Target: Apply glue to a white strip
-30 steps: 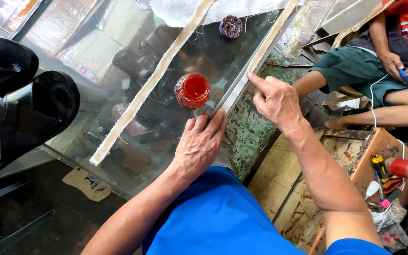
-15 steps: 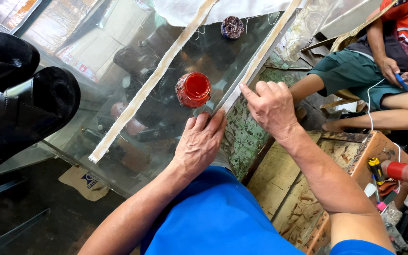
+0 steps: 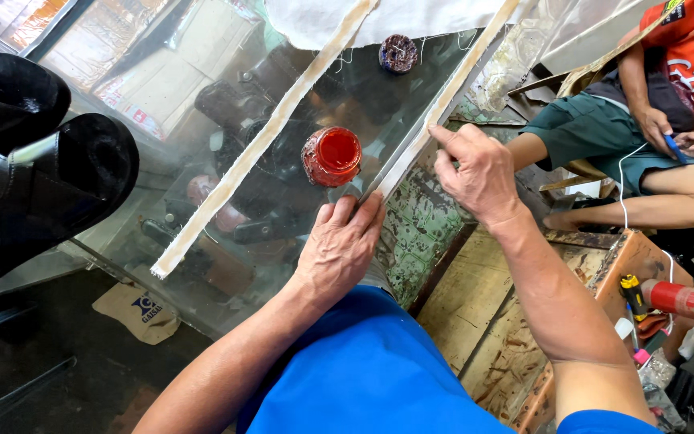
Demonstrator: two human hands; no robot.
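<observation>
While the pale strip (image 3: pixel 431 120) is pinned flat at its near end by the left hand's (image 3: pixel 339 249) spread fingers, it is pinched further along by the right hand (image 3: pixel 475 173), beside a red-filled jar (image 3: pixel 332 156) on the glass counter (image 3: pixel 122 120).

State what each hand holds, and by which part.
Nothing is lifted. The left hand presses the near end of the strip onto the glass; the right hand pinches its edge farther up.

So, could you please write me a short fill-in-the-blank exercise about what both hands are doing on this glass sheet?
The left hand presses the near end of a pale ___ along the glass sheet's edge.
The right hand pinches the same strip farther ___.
The open jar between the two strips holds something ___.

Missing: strip; along; red
</observation>
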